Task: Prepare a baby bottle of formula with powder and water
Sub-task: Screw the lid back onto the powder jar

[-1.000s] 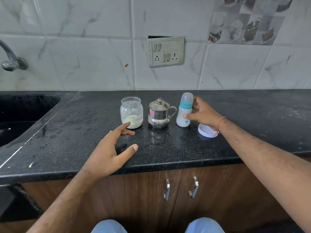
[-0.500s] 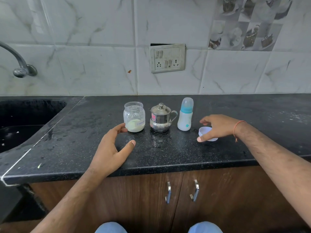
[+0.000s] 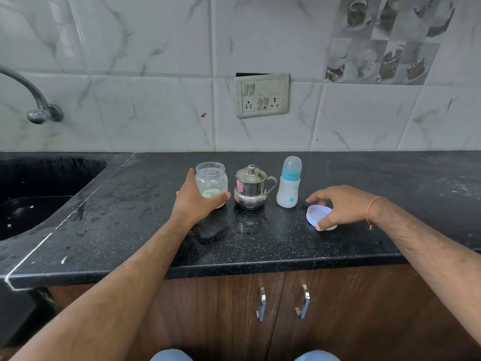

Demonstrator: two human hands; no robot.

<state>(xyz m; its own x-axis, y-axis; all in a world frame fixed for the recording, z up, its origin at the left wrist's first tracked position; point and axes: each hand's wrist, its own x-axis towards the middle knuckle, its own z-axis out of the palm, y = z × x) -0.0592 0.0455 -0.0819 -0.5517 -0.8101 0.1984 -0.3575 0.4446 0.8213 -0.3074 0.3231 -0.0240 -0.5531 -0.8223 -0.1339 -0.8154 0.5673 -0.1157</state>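
An open glass jar (image 3: pixel 211 175) with pale powder at its bottom stands on the black counter (image 3: pixel 260 243). My left hand (image 3: pixel 194 203) grips its lower part, fingers on its left side and thumb on its right. A lidded steel pot (image 3: pixel 250 190) stands just right of the jar. Right of the pot is the capped baby bottle (image 3: pixel 289 183), white with a teal collar. A white round lid (image 3: pixel 318 212) lies on the counter right of the bottle. My right hand (image 3: pixel 343 207) arches over it, thumb at its near rim and fingers over its far side.
A black sink (image 3: pixel 39 194) is sunk into the counter at the left, with a tap (image 3: pixel 36 108) on the wall above it. A socket board (image 3: pixel 261 95) sits on the tiled wall. Cabinet doors with handles (image 3: pixel 261 304) lie below the counter's front edge.
My left hand moved forward from the counter and took hold of the jar. My right hand left the bottle and came down onto the white lid.
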